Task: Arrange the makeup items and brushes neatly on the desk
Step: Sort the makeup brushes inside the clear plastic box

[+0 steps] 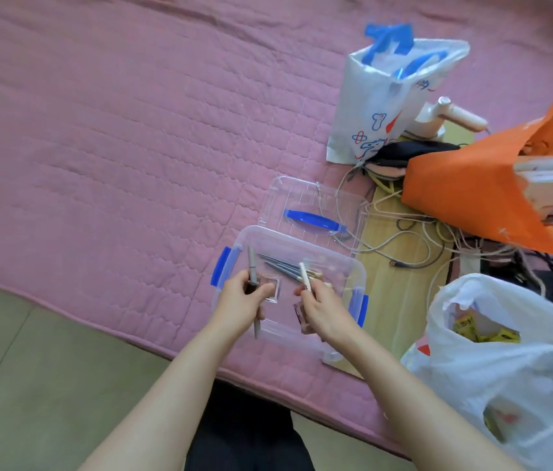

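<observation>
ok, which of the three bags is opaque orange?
The orange bag at the right edge, boxes inside; the printed white bag and plain white plastic bag aren't.

Plastic, cloth and film on a quilted spread

The pink bedspread (115,130) is matt, stitched cloth; the clear storage box (346,266) and its lid (278,195) are glossy, see-through plastic with shiny blue plastic clips (221,266). To the right, the orange bag (465,185) looks like matt non-woven fabric, the near white bag (492,362) thin crinkled film, the far white printed bag (356,107) smooth and stiff. The floor (30,385) is smooth and dull.
</observation>
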`<state>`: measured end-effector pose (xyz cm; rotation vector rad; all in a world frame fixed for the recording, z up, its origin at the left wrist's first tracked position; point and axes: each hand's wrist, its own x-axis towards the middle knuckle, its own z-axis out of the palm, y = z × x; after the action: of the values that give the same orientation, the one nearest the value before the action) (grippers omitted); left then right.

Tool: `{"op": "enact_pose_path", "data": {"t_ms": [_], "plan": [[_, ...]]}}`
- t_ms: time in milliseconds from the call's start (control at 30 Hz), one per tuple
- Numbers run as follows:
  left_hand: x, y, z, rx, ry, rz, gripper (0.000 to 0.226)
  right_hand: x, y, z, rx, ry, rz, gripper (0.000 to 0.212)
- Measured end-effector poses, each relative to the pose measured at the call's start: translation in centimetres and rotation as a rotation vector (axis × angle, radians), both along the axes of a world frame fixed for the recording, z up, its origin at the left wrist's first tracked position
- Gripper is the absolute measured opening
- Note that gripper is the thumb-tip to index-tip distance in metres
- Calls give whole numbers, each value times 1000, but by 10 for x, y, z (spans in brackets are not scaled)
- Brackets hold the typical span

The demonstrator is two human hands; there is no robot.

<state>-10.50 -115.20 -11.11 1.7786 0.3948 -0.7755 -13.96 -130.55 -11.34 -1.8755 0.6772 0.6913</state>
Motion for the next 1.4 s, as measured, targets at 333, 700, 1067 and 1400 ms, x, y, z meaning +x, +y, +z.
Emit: {"op": "enact_pose_path", "data": {"t_ms": [333, 700, 1067, 1400], "plan": [[-59, 85, 122, -144, -19, 407, 8, -11, 73, 139, 144, -207, 90, 17], [-128, 223, 205, -106, -92, 657, 13, -28, 205, 210, 183, -328, 506, 13], [-193, 395, 260, -11, -179, 916, 8, -44, 406, 253, 264, -323, 762, 16], [-217, 511, 265, 57, -173, 1150, 12, -41, 545, 267, 233, -379, 955, 13]]}}
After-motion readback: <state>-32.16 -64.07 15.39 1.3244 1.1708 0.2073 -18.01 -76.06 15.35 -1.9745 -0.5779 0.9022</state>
